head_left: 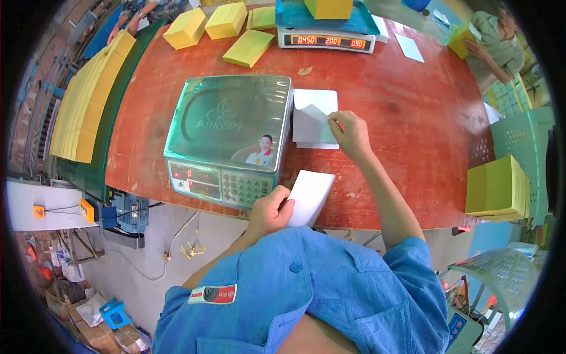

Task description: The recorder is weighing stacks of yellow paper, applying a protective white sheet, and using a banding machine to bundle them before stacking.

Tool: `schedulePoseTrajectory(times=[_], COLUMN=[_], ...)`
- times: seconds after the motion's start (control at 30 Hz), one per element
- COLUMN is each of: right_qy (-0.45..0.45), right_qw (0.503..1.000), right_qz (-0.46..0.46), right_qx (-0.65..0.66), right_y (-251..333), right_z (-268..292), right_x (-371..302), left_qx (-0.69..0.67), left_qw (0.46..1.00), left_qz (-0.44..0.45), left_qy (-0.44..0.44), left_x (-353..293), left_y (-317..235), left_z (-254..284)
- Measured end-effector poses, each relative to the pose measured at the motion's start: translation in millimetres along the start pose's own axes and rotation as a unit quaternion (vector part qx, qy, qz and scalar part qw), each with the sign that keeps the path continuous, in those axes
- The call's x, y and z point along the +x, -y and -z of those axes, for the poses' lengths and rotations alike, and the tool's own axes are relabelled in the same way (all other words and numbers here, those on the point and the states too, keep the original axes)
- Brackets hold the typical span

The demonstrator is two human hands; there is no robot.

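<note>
Fingers point(287, 206) of the left hand point(268, 213) are closed on white paper point(312, 192) near the front edge of the red table point(413, 118). Right hand point(354, 137): fingertips in a narrow pinch at the right edge of the white sheets point(315, 127), just beside the scale point(227, 121); whether a sheet is caught cannot be told. Progress, as judged: gathering is partly complete, one portion being in hand. Remaining: sheets on the table, apparently uncollected. Neither portion rests on the scale.
</note>
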State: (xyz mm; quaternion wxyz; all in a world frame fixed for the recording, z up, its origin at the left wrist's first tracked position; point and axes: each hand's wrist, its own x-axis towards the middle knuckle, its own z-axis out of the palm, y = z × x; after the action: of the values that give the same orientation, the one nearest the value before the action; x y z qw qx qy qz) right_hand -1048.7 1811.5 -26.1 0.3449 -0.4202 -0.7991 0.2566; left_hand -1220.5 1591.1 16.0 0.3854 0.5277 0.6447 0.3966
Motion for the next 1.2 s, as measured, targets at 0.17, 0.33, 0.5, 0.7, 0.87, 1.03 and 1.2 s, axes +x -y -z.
schedulePoseTrajectory(times=[0.17,0.33,0.5,0.7,0.87,1.03,1.2], right_qy=[-0.127,-0.154,-0.042,-0.181,-0.248,-0.215,-0.322], right_qw=[0.992,0.986,0.987,0.978,0.809,0.807,0.851], right_qz=[-0.018,0.062,0.157,0.106,-0.171,-0.244,-0.264], right_qx=[0.019,-0.014,0.003,-0.009,0.505,0.493,0.320], right_y=[6,26,84,89,76,62,46], right_z=[26,69,111,143,127,116,114], right_x=[-6,-40,-88,-146,-179,-203,-200], left_qx=[0.045,0.089,0.087,-0.003,-0.103,-0.124,-0.355], left_qw=[0.997,0.943,0.929,0.950,0.965,0.950,0.912], left_qz=[-0.048,-0.312,-0.358,-0.215,-0.155,-0.130,0.066], left_qy=[0.032,0.072,0.029,0.227,0.185,0.253,0.197], left_x=[7,36,46,45,37,46,50], left_y=[-5,-17,-72,-72,-85,-83,-72], left_z=[-6,-8,-3,-30,-55,-85,-100])
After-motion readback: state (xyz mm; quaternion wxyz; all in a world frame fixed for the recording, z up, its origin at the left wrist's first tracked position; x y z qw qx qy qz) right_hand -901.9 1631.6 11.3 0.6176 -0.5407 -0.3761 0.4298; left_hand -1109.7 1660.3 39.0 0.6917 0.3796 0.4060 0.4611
